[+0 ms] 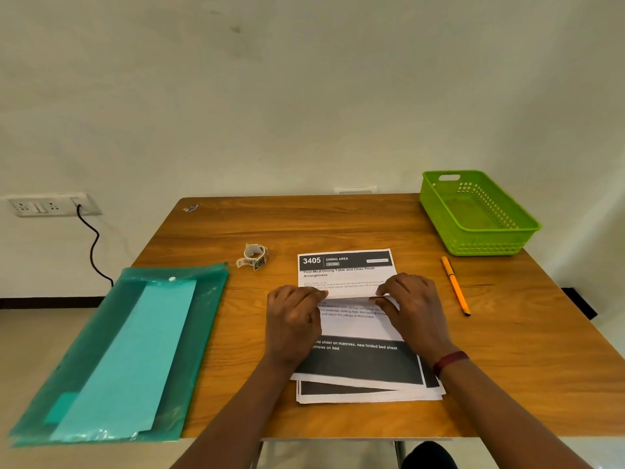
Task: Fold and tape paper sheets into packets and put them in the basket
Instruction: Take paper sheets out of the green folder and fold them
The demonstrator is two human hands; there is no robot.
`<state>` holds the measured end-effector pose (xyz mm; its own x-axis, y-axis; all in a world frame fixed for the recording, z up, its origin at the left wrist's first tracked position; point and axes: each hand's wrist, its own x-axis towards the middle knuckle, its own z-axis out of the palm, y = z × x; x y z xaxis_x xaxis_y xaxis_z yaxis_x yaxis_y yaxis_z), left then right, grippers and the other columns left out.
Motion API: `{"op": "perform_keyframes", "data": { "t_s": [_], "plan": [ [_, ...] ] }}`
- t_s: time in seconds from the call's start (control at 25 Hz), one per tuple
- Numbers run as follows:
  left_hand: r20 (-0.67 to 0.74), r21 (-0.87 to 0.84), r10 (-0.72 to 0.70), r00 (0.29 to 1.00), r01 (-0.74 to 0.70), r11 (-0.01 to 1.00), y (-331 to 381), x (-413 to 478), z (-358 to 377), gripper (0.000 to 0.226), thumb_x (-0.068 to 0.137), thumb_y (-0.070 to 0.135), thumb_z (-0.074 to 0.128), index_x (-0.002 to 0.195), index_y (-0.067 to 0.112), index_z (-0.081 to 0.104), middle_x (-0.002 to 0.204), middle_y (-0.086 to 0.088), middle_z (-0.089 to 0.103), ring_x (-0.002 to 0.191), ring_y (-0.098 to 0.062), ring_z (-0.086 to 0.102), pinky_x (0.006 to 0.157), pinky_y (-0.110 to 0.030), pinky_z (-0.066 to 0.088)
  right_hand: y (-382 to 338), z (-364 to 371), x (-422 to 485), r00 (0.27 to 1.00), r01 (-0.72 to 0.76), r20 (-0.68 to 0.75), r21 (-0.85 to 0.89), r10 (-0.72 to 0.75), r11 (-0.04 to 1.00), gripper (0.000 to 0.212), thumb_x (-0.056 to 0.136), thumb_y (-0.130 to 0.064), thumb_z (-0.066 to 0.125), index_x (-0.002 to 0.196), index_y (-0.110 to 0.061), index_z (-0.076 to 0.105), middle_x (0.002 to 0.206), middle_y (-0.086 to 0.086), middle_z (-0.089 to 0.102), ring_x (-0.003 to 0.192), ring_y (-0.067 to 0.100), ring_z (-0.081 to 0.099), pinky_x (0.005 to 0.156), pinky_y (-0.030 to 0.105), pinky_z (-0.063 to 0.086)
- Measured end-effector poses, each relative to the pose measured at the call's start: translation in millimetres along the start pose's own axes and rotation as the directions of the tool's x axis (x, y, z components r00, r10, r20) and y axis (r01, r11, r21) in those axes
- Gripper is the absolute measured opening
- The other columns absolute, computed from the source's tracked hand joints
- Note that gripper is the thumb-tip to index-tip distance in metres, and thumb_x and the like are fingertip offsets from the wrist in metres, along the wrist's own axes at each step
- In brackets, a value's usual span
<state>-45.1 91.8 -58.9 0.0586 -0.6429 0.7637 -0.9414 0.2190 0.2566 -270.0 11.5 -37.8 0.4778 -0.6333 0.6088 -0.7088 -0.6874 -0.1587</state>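
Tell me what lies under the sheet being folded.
Under the folded sheet lies a stack of printed sheets, fanned at its near edge. The left hand and right hand pinch the sheet's edge, hiding part of the stack; its sheet count cannot be told.

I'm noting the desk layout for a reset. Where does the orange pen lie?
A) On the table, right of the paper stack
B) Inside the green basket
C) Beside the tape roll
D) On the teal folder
A: the orange pen lies flat on the table, right of the paper stack and nearer the person than the green basket, touching neither.
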Motion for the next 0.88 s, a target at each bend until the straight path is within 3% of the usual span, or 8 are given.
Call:
{"op": "perform_keyframes", "data": {
  "t_s": [0.16,0.36,0.44,0.52,0.68,0.88],
  "plan": [
    [0.102,-0.004,-0.012,0.995,0.013,1.0,-0.6,-2.3,-1.3,0.016,0.075,0.006,0.071,0.086,0.017,0.074,0.099,0.001,0.072,0.098,-0.021,0.062,0.081,-0.038,0.046,-11.2,-0.4,-12.9,0.998,-0.018,0.061,-0.04,0.021,0.999,0.018,0.077,-0.014,0.079,0.089,-0.018,0.066,0.092,0.0,0.069,0.091,0.022,0.065,0.092,0.044,0.045],
    [0.399,0.069,-0.132,0.908,0.114,0.991,4.1,0.9,-1.6,0.03,0.075,0.006,0.067,0.103,0.015,0.062,0.129,-0.009,0.061,0.123,-0.026,0.054,0.103,-0.037,0.041,-14.5,7.7,-19.5,0.952,-0.115,0.278,-0.073,0.131,0.991,0.035,0.075,-0.015,0.078,0.107,-0.017,0.066,0.125,0.009,0.066,0.121,0.028,0.059,0.099,0.044,0.046],
    [0.489,0.046,-0.16,0.858,0.158,0.986,4.0,1.7,-0.9,0.033,0.082,0.009,0.058,0.115,0.015,0.054,0.139,-0.009,0.053,0.131,-0.024,0.046,0.113,-0.035,0.031,-14.0,8.9,-18.1,0.929,-0.134,0.344,-0.033,0.137,0.99,0.049,0.084,-0.018,0.068,0.131,-0.014,0.056,0.142,0.01,0.051,0.133,0.026,0.048,0.105,0.038,0.041],
    [0.555,0.054,-0.148,0.818,0.142,0.988,3.5,0.9,-1.4,0.041,0.09,0.022,0.049,0.13,0.016,0.045,0.149,-0.009,0.042,0.138,-0.023,0.037,0.119,-0.035,0.022,-13.7,9.7,-17.5,0.893,-0.132,0.431,-0.029,0.132,0.991,0.059,0.094,-0.034,0.047,0.149,-0.018,0.034,0.155,0.005,0.033,0.144,0.02,0.031,0.115,0.034,0.026],
    [0.683,0.116,-0.145,0.716,0.09,0.989,5.8,4.5,-2.1,0.065,0.094,0.046,0.036,0.153,0.021,0.023,0.162,-0.005,0.019,0.149,-0.019,0.013,0.123,-0.037,0.009,-14.2,12.4,-15.8,0.827,-0.042,0.553,-0.114,0.099,0.993,0.075,0.091,-0.067,0.015,0.154,-0.028,0.014,0.161,-0.001,0.009,0.149,0.017,0.01,0.12,0.036,0.009],
    [0.754,0.18,-0.123,0.646,-0.023,0.983,4.5,4.8,-1.6,0.066,0.096,0.057,0.022,0.155,0.03,0.012,0.164,-0.002,0.006,0.151,-0.02,0.001,0.122,-0.044,0.004,-18.3,13.3,-13.0,0.756,0.008,0.648,-0.154,0.095,0.988,0.082,0.087,-0.076,-0.001,0.154,-0.03,-0.003,0.16,-0.004,-0.012,0.149,0.018,-0.01,0.119,0.052,-0.006]
  ]
}}
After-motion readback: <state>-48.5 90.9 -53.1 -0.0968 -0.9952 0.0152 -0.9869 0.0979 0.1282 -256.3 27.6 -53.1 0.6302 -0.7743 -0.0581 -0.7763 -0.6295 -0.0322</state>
